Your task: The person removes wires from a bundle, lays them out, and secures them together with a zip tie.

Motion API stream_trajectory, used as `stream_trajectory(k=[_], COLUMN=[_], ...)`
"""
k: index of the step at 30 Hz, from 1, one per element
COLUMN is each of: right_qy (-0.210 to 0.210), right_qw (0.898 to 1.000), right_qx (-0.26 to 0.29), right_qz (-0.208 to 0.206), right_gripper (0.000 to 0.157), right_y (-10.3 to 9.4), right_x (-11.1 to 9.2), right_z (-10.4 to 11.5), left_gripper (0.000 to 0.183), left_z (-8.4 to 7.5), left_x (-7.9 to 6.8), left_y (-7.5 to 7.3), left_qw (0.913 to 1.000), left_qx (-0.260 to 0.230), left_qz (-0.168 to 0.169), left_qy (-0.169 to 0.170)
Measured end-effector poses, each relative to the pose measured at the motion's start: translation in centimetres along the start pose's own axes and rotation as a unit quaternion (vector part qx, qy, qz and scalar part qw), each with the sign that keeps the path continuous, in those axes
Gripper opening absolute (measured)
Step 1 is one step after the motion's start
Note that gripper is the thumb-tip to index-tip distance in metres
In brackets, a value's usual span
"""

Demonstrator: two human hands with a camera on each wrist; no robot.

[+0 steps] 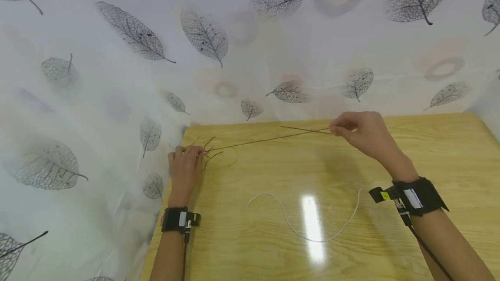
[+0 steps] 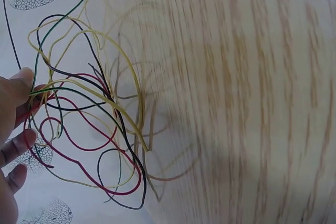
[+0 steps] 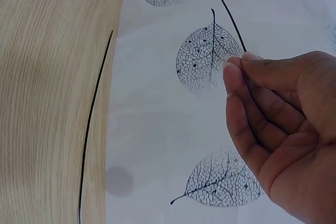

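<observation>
In the head view my left hand (image 1: 186, 166) pinches a tangle of thin wires (image 1: 212, 156) at the table's far left corner. Red, yellow, green and black wires (image 2: 137, 77) loop out past its thumb and fingertips in the left wrist view. From this bundle a dark wire (image 1: 258, 141) stretches almost straight across to my right hand (image 1: 365, 135). Thumb and index fingertip pinch that wire's end (image 3: 227, 11) in the right wrist view, the other fingers curled. A second, loose dark wire (image 1: 293, 127) crosses it in the head view, just left of the right hand.
A white wire (image 1: 324, 241) lies in a wavy curve on the wooden table (image 1: 250, 177), nearer me. A leaf-patterned sheet (image 1: 242, 55) hangs behind the table and along its left side. Each wrist wears a black strap (image 1: 419, 196) with a camera and cable.
</observation>
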State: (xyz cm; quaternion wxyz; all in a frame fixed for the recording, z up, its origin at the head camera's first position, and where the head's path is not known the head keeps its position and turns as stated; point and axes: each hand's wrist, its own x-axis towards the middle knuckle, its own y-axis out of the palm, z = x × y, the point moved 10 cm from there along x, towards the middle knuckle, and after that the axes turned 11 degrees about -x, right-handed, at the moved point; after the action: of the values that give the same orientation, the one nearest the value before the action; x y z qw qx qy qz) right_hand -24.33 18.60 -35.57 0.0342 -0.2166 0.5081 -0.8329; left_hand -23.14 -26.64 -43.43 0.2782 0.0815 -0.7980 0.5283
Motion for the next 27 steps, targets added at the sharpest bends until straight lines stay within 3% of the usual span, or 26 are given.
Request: stream_trajectory(k=[7,19,27], right_qy=[0.025,0.071,0.069], right_qw=[1.0,0.997,0.997], right_qx=[-0.012,-0.011,-0.021], right_qz=[0.002,-0.008,-0.032], right_gripper=[0.008,0.015,0.012], right_y=[-0.9,-2.3,-3.3], right_x=[-1.3,-2.6,-4.2], right_z=[-1.8,-3.8,-5.1], left_gripper=[0.012,0.012,0.014], left_z=[-0.1,0.5,-0.2], left_x=[0.0,-0.5,-0.4], left_y=[-0.7,-0.6,-1.2], left_qw=[0.9998,0.9996,0.9992], left_qx=[0.002,0.006,0.005], left_qz=[-0.016,-0.021,-0.032], left_qy=[0.006,0.015,0.025])
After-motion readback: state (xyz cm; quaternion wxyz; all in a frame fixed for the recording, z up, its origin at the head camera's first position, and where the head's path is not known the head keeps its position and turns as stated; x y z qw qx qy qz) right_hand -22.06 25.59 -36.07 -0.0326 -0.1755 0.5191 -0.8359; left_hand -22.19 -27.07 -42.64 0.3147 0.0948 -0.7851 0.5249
